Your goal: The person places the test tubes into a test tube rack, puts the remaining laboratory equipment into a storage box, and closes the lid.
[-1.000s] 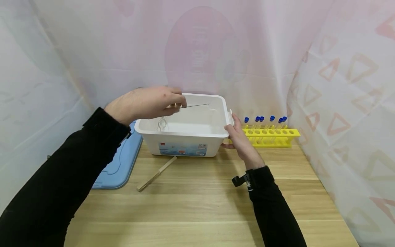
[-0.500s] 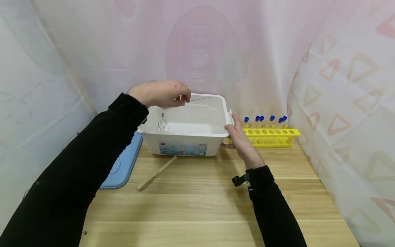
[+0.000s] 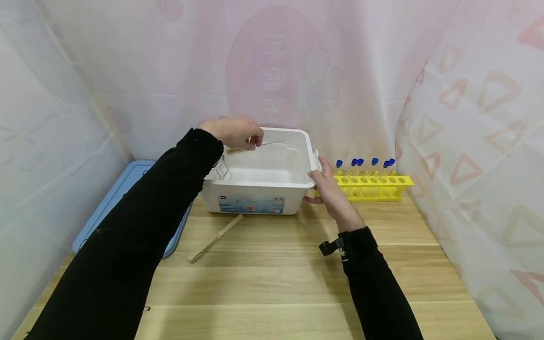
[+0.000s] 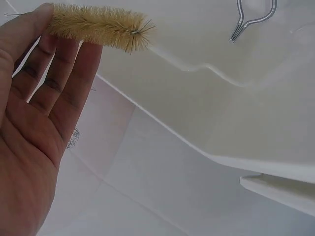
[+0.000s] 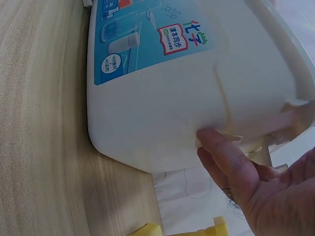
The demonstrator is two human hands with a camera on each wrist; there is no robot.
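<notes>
My left hand (image 3: 235, 133) is above the white plastic bin (image 3: 263, 184), its thumb and fingers pinching a test tube brush (image 4: 98, 24). Tan bristles point away from the fingertips toward the bin's left side, and a thin wire handle (image 3: 273, 142) sticks out to the right. Inside the bin, near the front left, a bent metal wire clamp (image 3: 222, 169) shows beneath the sleeve. My right hand (image 3: 335, 196) grips the bin's right end, thumb on the rim and fingers at the side handle; in the right wrist view its fingers press the bin wall (image 5: 147, 113).
A blue lid (image 3: 106, 212) lies left of the bin, partly hidden under my left sleeve. In front rests a thin wooden clamp (image 3: 216, 238). At the right stands a yellow rack (image 3: 374, 180) with several blue-capped tubes (image 3: 375, 161). Printed curtains enclose the back and sides.
My left hand has shifted right over the bin with the brush, rising and then dropping slightly. More of the blue lid shows behind the sleeve. My right hand stays on the bin.
</notes>
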